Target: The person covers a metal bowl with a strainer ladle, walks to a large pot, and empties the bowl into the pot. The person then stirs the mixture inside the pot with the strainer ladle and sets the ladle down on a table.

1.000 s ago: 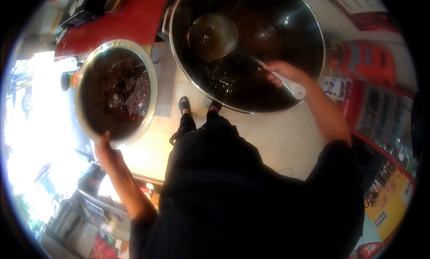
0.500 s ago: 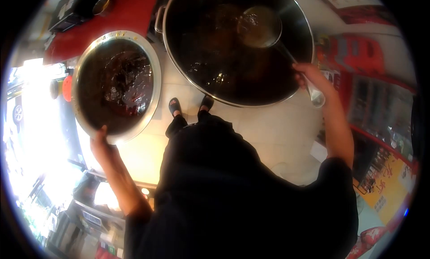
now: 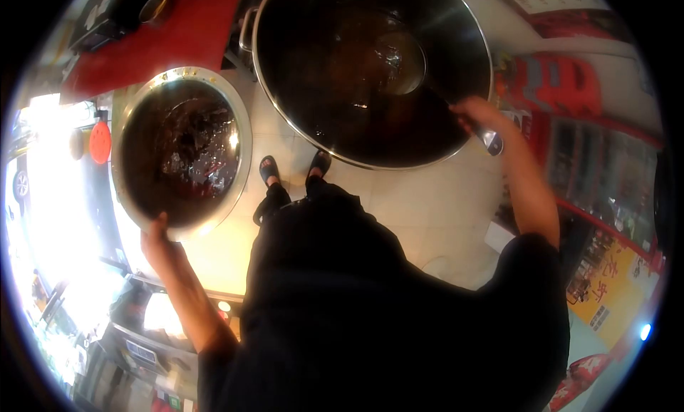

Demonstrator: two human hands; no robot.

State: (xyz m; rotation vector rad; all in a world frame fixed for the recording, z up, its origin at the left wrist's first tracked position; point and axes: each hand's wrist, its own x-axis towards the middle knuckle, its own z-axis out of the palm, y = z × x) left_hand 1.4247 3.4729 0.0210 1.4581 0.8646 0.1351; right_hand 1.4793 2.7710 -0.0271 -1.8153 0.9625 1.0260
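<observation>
My left hand (image 3: 161,242) grips the near rim of a wide metal basin (image 3: 243,137), thumb over the edge. Dark, glossy liquid (image 3: 203,152) with reddish pieces lies in it. On the right, my right hand (image 3: 483,115) is closed round the handle of a ladle (image 3: 403,64). The ladle's round bowl is down in the dark broth of a large stockpot (image 3: 313,142), and the handle slants out over the pot's right rim. What lies under the broth's surface is hidden.
A red tabletop (image 3: 164,45) stands at the upper left, with a small metal cup (image 3: 154,8) on it. My sandalled feet (image 3: 318,162) are on the tiled floor below the pot. A glass-fronted cabinet (image 3: 598,177) is at the right, a yellow poster (image 3: 613,291) beneath it.
The ladle's bowl has dipped lower into the broth and shifted slightly left and nearer. My right hand has moved a little left with it. My left hand still holds the basin.
</observation>
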